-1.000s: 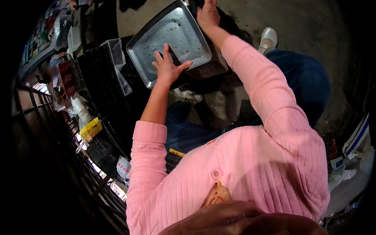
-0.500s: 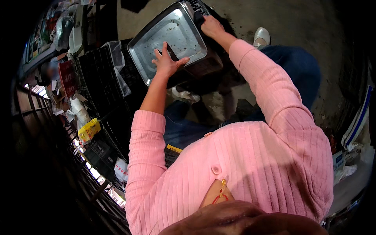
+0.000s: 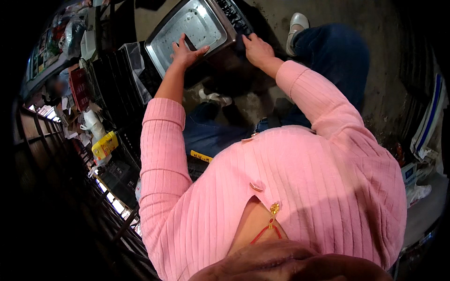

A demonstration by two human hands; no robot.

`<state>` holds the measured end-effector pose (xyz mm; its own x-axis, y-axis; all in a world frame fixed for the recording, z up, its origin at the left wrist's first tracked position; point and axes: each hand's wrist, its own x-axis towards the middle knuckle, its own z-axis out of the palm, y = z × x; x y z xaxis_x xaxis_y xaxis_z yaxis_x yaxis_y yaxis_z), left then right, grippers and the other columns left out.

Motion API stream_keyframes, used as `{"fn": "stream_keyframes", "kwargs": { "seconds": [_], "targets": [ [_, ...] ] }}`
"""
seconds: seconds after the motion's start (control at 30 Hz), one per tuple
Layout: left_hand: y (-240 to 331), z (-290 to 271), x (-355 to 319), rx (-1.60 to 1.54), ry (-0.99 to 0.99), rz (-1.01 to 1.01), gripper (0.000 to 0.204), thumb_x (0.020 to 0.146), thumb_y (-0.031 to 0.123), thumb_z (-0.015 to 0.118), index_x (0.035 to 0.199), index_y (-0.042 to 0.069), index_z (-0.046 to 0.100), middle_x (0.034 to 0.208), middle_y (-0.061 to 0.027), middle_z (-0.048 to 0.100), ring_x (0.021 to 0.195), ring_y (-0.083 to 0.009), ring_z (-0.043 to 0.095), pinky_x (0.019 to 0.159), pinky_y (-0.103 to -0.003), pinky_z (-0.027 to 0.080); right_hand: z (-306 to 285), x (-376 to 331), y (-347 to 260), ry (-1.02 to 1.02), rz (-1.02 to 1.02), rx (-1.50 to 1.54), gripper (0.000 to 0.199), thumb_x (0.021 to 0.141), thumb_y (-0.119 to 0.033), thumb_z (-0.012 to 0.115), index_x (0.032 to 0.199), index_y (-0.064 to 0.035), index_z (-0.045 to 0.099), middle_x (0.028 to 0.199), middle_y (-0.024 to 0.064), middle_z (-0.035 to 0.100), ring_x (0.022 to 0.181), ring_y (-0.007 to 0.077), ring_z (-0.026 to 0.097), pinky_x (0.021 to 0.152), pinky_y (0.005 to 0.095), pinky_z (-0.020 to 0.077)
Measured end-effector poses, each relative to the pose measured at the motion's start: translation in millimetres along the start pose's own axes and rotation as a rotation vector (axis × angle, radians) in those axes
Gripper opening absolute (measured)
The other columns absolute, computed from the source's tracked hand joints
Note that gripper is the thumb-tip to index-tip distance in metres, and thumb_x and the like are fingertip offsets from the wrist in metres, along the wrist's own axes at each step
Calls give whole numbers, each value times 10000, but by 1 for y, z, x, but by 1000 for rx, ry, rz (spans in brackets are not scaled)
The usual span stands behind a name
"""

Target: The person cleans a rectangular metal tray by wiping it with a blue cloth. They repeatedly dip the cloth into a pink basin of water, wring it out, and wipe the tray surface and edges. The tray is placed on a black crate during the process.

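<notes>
A rectangular metal pan (image 3: 190, 29) with a raised rim and dark specks on its shiny surface rests at the upper middle, on something dark. My left hand (image 3: 186, 56) lies over its near edge, fingers spread, the thumb along the near rim. A dark shadow falls on the metal beside the fingers. My right hand (image 3: 258, 51) is closed at the pan's right side, low by its near corner, on a dark, soft-looking cloth (image 3: 240, 46). Much of that cloth is hidden by the fingers and the dark background.
Black crates (image 3: 112, 82) stand left of the pan, with a clear plastic sheet (image 3: 136, 65) hanging over one. A yellow packet (image 3: 105, 145) and a white plastic bag (image 3: 95, 125) lie farther left. My shoe (image 3: 298, 24) is on the floor (image 3: 342, 11) at right. White sacking (image 3: 427, 117) sits at the far right.
My right hand has moved down along the pan's right side with the dark cloth, toward the near corner. My left hand stays spread on the pan. The whole view has shifted slightly.
</notes>
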<state>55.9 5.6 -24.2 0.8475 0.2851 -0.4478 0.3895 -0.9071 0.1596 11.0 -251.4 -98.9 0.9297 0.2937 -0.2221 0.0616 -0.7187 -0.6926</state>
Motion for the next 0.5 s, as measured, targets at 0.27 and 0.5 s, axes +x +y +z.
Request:
{"fn": "stream_keyframes", "kwargs": {
  "seconds": [0.27, 0.5],
  "targets": [
    [-2, 5, 0, 97, 56, 72, 1187, 530, 612, 782, 1429, 141, 168, 1428, -275, 142, 1290, -462, 236, 1031, -499, 282, -37, 33, 21, -18, 148, -127, 234, 805, -121, 527, 1002, -127, 655, 991, 160, 644, 947, 361, 605, 785, 464, 490],
    [6, 0, 0, 34, 24, 90, 1189, 514, 598, 795, 1433, 200, 155, 1470, -261, 47, 1296, -553, 120, 1046, -581, 202, -29, 64, -28, 317, -162, 138, 288, 843, -152, 480, 1089, -194, 623, 1103, 146, 529, 978, 342, 552, 820, 440, 466]
  ]
}}
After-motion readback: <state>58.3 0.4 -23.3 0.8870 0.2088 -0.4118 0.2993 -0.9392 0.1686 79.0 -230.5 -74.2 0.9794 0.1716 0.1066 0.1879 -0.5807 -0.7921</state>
